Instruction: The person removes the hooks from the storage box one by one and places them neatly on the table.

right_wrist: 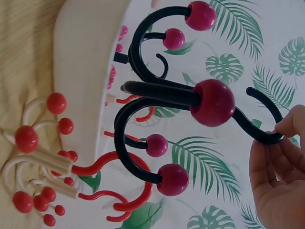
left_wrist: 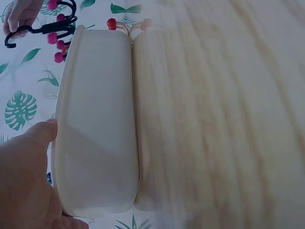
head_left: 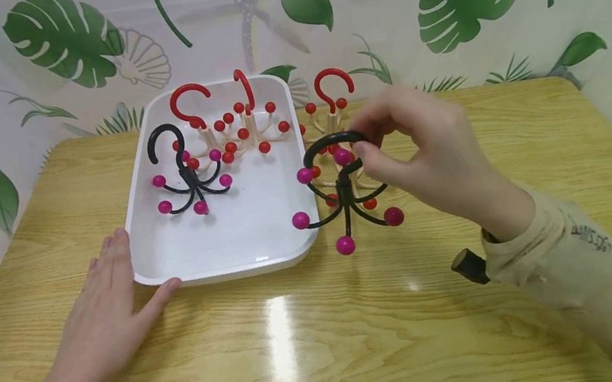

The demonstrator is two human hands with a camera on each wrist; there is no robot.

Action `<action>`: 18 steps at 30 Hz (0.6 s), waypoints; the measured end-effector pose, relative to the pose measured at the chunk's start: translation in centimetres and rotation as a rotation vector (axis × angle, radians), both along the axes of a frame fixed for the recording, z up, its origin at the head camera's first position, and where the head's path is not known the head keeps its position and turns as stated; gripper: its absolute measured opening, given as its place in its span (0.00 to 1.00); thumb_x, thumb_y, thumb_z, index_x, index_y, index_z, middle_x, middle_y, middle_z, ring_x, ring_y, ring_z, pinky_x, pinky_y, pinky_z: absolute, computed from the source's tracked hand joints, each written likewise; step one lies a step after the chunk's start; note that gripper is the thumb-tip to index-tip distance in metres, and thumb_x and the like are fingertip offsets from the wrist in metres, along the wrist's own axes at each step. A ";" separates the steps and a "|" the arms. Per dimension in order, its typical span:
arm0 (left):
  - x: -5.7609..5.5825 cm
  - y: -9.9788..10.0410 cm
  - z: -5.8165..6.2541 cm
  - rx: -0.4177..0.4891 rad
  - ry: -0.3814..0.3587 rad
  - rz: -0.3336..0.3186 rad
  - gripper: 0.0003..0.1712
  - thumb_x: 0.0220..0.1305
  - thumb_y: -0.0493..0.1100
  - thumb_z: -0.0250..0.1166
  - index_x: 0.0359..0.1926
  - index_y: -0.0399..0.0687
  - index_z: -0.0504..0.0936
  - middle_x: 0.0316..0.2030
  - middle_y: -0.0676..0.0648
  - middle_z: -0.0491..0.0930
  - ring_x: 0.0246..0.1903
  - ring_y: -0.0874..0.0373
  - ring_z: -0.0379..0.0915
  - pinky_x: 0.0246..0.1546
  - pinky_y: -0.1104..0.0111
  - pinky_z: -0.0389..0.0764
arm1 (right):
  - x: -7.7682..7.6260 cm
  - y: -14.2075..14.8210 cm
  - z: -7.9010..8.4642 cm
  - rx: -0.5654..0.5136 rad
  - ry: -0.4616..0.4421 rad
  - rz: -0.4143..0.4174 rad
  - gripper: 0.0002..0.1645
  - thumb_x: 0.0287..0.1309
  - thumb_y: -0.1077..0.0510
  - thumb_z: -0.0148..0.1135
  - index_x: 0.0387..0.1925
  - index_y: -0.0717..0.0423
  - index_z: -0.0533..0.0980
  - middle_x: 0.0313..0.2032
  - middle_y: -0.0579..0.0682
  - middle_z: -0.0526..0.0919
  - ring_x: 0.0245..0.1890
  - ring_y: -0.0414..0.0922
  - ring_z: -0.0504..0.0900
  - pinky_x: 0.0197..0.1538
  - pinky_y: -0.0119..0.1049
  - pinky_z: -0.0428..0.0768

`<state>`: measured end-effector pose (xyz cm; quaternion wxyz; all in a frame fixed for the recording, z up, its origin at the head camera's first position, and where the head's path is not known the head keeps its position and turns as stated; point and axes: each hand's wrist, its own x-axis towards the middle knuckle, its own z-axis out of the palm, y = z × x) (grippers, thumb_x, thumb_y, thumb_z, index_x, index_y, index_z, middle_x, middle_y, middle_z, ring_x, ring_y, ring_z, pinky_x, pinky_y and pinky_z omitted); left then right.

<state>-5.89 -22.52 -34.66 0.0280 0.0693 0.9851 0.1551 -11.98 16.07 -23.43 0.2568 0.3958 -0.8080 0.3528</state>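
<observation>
My right hand (head_left: pixel 427 157) pinches, between thumb and fingers, the hook of a black rotating hanger (head_left: pixel 344 192) with magenta balls on its curved arms. That hanger is held up just right of a white tray (head_left: pixel 229 273); the right wrist view shows its arms close up, with a magenta ball (right_wrist: pixel 213 102) in front. My left hand (head_left: pixel 104 304) touches the tray's near left corner, fingers straight along the side and thumb at the front rim. Inside the tray sits another black hanger (head_left: pixel 188 176) with magenta balls. Behind it are two red-hooked hangers (head_left: pixel 208 138) with red balls.
Right of the tray, red-hooked hangers (head_left: pixel 334 123) with beige bodies stand on the wooden table (head_left: pixel 540 145), partly hidden behind the held one. A leaf-patterned backdrop (head_left: pixel 377 31) rises behind the table. A dark cylinder (head_left: pixel 471 267) sticks out by the right cuff.
</observation>
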 end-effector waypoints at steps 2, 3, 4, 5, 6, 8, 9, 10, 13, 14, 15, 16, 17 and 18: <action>0.0 0.0 0.0 0.001 0.000 -0.001 0.58 0.66 0.70 0.47 0.73 0.39 0.26 0.73 0.34 0.32 0.72 0.42 0.25 0.71 0.55 0.30 | 0.2 0.4 -0.3 0.016 -0.011 -0.009 0.09 0.49 0.72 0.62 0.36 0.67 0.77 0.33 0.52 0.81 0.32 0.39 0.76 0.41 0.26 0.78; 0.0 0.0 0.0 0.002 0.002 -0.002 0.57 0.66 0.69 0.47 0.73 0.39 0.26 0.73 0.34 0.32 0.72 0.42 0.25 0.71 0.55 0.30 | 0.3 0.6 -0.5 0.022 -0.020 -0.011 0.09 0.49 0.72 0.62 0.36 0.67 0.77 0.33 0.52 0.81 0.32 0.39 0.76 0.41 0.26 0.77; 0.0 0.0 0.0 0.001 0.004 -0.001 0.57 0.66 0.69 0.47 0.73 0.39 0.26 0.73 0.34 0.32 0.72 0.42 0.26 0.71 0.55 0.30 | 0.3 0.7 -0.6 0.022 -0.028 -0.012 0.09 0.48 0.73 0.62 0.35 0.67 0.77 0.33 0.51 0.81 0.31 0.40 0.76 0.41 0.25 0.77; 0.0 0.0 0.0 0.000 0.004 -0.002 0.57 0.66 0.69 0.47 0.73 0.39 0.26 0.73 0.34 0.32 0.72 0.42 0.26 0.71 0.55 0.30 | 0.4 0.9 -0.8 0.024 -0.036 -0.011 0.09 0.48 0.73 0.61 0.35 0.67 0.77 0.33 0.51 0.81 0.31 0.39 0.76 0.41 0.25 0.77; 0.0 0.0 0.0 0.001 0.005 -0.002 0.57 0.66 0.69 0.47 0.73 0.39 0.26 0.73 0.34 0.32 0.72 0.42 0.26 0.71 0.55 0.30 | 0.5 1.1 -1.0 0.023 -0.044 -0.011 0.10 0.47 0.73 0.61 0.35 0.66 0.77 0.33 0.51 0.81 0.31 0.39 0.76 0.40 0.25 0.77; 0.0 0.0 0.0 0.002 0.006 -0.004 0.57 0.66 0.69 0.47 0.73 0.40 0.25 0.73 0.34 0.32 0.72 0.42 0.25 0.71 0.55 0.30 | 0.6 1.4 -1.4 0.028 -0.057 -0.016 0.11 0.46 0.74 0.61 0.35 0.66 0.78 0.33 0.50 0.81 0.31 0.39 0.76 0.40 0.25 0.77; 0.0 0.0 0.0 0.003 0.006 -0.006 0.57 0.66 0.69 0.47 0.73 0.39 0.25 0.73 0.34 0.31 0.72 0.43 0.25 0.71 0.56 0.30 | 0.6 1.6 -1.6 0.033 -0.062 -0.021 0.11 0.46 0.74 0.62 0.35 0.65 0.78 0.33 0.50 0.81 0.31 0.39 0.76 0.40 0.24 0.77; 0.0 0.0 0.0 0.003 0.006 -0.007 0.57 0.66 0.69 0.47 0.73 0.40 0.25 0.73 0.34 0.31 0.72 0.43 0.25 0.71 0.56 0.30 | 0.6 1.7 -1.8 0.037 -0.068 -0.025 0.12 0.45 0.75 0.62 0.35 0.65 0.78 0.33 0.49 0.81 0.31 0.38 0.76 0.40 0.24 0.77; 0.0 0.0 0.0 0.003 0.005 -0.006 0.57 0.66 0.69 0.47 0.72 0.40 0.25 0.73 0.35 0.30 0.72 0.43 0.25 0.71 0.56 0.29 | 0.6 1.9 -2.4 0.053 -0.087 -0.033 0.12 0.45 0.75 0.62 0.35 0.64 0.77 0.33 0.48 0.81 0.31 0.38 0.76 0.40 0.24 0.77; 0.0 0.0 0.0 0.003 0.006 -0.006 0.57 0.66 0.69 0.47 0.73 0.40 0.25 0.73 0.35 0.30 0.72 0.43 0.25 0.71 0.56 0.29 | 0.6 2.0 -2.7 0.053 -0.095 -0.030 0.12 0.45 0.75 0.62 0.35 0.65 0.77 0.33 0.48 0.81 0.31 0.38 0.76 0.40 0.24 0.77; 0.1 0.0 0.0 0.003 0.006 -0.006 0.57 0.66 0.69 0.47 0.73 0.40 0.25 0.73 0.35 0.30 0.72 0.42 0.25 0.71 0.56 0.29 | 0.5 2.0 -2.9 0.049 -0.104 -0.027 0.12 0.45 0.75 0.62 0.35 0.64 0.77 0.33 0.49 0.81 0.31 0.38 0.76 0.40 0.24 0.77; 0.1 -0.1 0.0 0.002 0.005 -0.006 0.57 0.66 0.69 0.47 0.73 0.40 0.25 0.73 0.35 0.30 0.72 0.42 0.26 0.71 0.56 0.29 | 0.5 2.0 -3.2 0.044 -0.116 -0.026 0.12 0.46 0.75 0.62 0.35 0.64 0.77 0.33 0.48 0.81 0.31 0.38 0.75 0.40 0.24 0.77; 0.1 -0.1 0.0 0.001 0.005 -0.006 0.57 0.66 0.69 0.47 0.73 0.40 0.25 0.73 0.35 0.30 0.72 0.42 0.26 0.71 0.56 0.29 | 0.4 2.1 -3.4 0.040 -0.125 -0.025 0.12 0.46 0.75 0.62 0.35 0.63 0.77 0.32 0.49 0.81 0.31 0.38 0.75 0.40 0.24 0.77; 0.1 -0.1 0.0 0.002 0.004 -0.007 0.57 0.66 0.69 0.47 0.73 0.39 0.25 0.73 0.35 0.30 0.72 0.42 0.26 0.71 0.56 0.29 | 0.4 2.1 -3.7 0.040 -0.135 -0.028 0.12 0.46 0.74 0.62 0.35 0.63 0.77 0.32 0.48 0.81 0.31 0.38 0.75 0.40 0.24 0.77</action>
